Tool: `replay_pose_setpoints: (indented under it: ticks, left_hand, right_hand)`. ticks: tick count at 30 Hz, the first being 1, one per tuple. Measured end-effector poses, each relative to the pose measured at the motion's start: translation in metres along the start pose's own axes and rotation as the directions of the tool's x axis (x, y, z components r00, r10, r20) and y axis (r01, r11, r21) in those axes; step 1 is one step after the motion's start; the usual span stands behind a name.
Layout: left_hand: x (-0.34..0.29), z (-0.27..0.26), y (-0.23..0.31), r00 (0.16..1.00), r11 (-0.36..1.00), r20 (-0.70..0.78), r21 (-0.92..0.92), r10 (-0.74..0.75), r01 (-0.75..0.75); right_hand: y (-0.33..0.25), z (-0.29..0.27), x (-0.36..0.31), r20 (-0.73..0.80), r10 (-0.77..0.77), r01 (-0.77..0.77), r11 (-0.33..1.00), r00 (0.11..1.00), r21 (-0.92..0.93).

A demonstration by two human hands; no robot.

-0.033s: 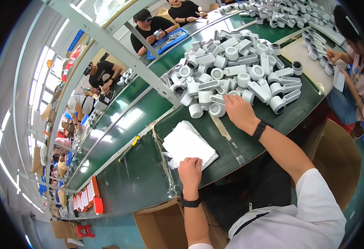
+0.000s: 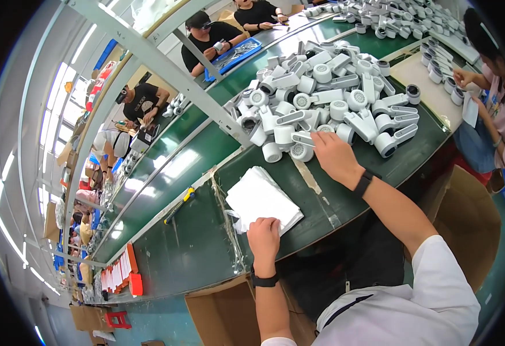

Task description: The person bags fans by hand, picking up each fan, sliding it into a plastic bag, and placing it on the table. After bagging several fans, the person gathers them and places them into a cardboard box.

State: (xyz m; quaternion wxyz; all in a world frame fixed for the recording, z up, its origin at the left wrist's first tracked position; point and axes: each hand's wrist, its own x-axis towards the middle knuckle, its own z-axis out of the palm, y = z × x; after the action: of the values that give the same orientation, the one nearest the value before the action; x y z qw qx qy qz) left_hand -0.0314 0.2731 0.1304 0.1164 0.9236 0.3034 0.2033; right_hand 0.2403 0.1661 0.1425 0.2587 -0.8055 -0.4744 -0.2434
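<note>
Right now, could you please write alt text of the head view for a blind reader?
A person's right hand touches a large pile of white, fan-like devices on a green table, while the left hand rests on a stack of white sheets. A yellow-and-black tool lies farther left.

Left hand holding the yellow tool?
No, the yellow tool lies on the green table, apart from the left hand, which is at the near edge of the white stack.
</note>
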Motion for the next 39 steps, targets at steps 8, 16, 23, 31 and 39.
replay_pose_setpoints:
  ticks: [8,16,23,31,39]
  left_hand:
    - [0.003,0.004,-0.006,0.980,0.990,-0.198,-0.142,-0.019,-0.009]
    - [-0.005,0.007,0.020,0.964,0.864,-0.153,-0.490,-0.219,0.118]
    - [-0.006,-0.007,0.027,0.968,0.802,-0.089,-0.581,-0.235,0.142]
    - [-0.006,-0.008,0.028,0.966,0.770,-0.003,-0.605,-0.258,0.204]
    - [-0.006,-0.001,0.016,0.920,0.638,-0.018,-0.726,-0.391,0.257]
  right_hand:
    - [-0.019,-0.055,-0.068,0.569,0.306,-0.567,-0.104,0.763,0.817]
    - [-0.069,-0.063,-0.110,0.735,0.046,-0.578,-0.585,0.676,0.569]
    - [-0.105,-0.052,-0.105,0.654,0.194,-0.642,-0.127,0.731,0.756]
    - [-0.132,-0.035,-0.081,0.501,0.403,-0.601,0.171,0.766,0.781]
    - [-0.118,-0.010,-0.087,0.451,0.491,-0.632,0.306,0.745,0.711]
